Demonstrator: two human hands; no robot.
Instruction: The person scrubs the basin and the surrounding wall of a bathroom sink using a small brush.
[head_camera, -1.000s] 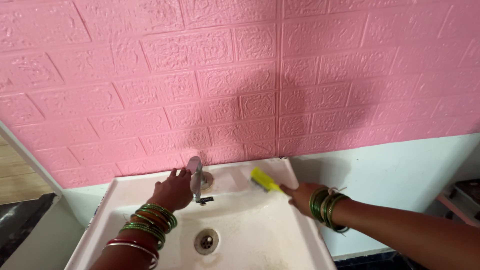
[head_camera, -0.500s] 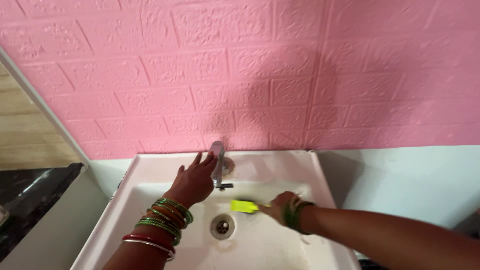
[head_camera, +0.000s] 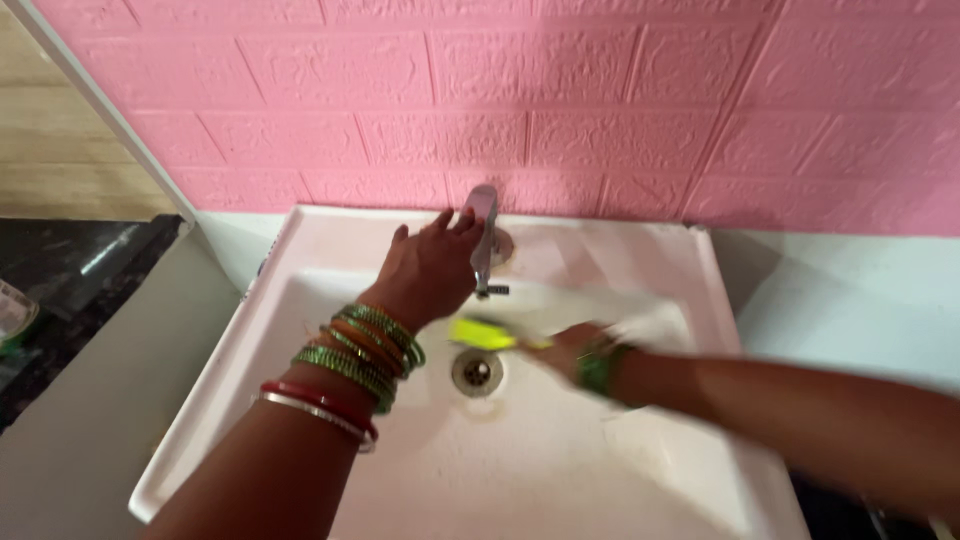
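The head view looks down on a pale pink sink (head_camera: 300, 260) set against a wall (head_camera: 600, 110) of pink embossed brick-pattern panels, with a plain white strip below them on the right. A white frame edge runs diagonally across the upper left corner, with beige wall behind it. Left of the sink lies a grey surface, and beyond it a dark speckled counter (head_camera: 70, 270). A metal drain (head_camera: 477, 372) sits in the middle of the basin, whose floor shows faint yellowish staining around it.

A chrome tap (head_camera: 484, 235) stands at the back rim. The left hand (head_camera: 428, 270) rests against the tap's left side, fingers spread and lying fairly flat, their tips reaching the rim beside the tap; they do not grip it. Green, orange, red and silver bangles (head_camera: 350, 365) ring that wrist.

The right hand (head_camera: 570, 348) comes in from the right, blurred, low in the basin just right of the drain. Its fingers are closed around the handle of a yellow brush (head_camera: 480, 333), whose head lies just above the drain, under the tap's spout. Green bangles circle this wrist too.
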